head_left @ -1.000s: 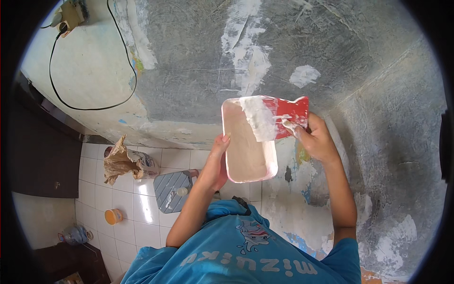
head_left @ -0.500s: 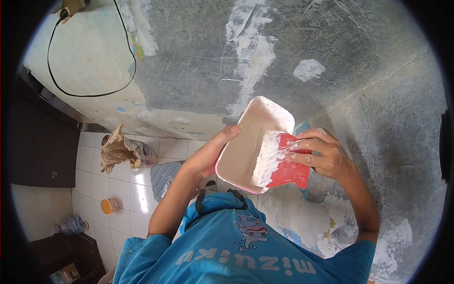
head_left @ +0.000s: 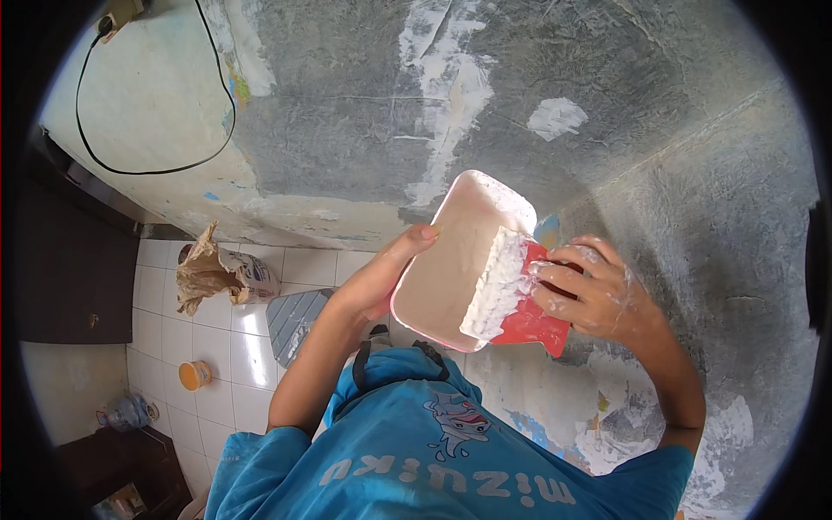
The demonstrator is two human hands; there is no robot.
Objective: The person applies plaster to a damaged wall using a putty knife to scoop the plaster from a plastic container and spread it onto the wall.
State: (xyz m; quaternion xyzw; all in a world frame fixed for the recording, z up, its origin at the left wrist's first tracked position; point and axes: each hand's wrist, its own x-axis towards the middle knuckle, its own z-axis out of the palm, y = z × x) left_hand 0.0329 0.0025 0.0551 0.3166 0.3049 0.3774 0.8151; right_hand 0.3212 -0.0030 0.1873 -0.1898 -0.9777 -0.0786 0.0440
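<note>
My left hand (head_left: 394, 269) grips the left rim of a white rectangular tub (head_left: 438, 273), thumb over the edge and the other fingers hidden beneath. Wet residue coats the tub's inside. In my right hand (head_left: 589, 290) is a red putty scraper (head_left: 530, 325) with a wide blade, held by its back edge with fingers spread across the top. Thick white putty (head_left: 496, 290) lies along the blade, which is over the right part of the tub. Putty also smears my right fingers.
Ahead is a grey wall (head_left: 329, 130) with white patches, meeting another at a corner on the right. A black cable (head_left: 156, 172) hangs at upper left. On the tiled floor stand an opened paper sack (head_left: 208, 273), a grey step (head_left: 295, 321), an orange tub (head_left: 195, 375) and a plastic bottle (head_left: 128, 413).
The scraper has shifted slightly right against the tub, and its blade sits nearer the right rim. My right fingers have bent more. The left hand keeps its grip on the tub.
</note>
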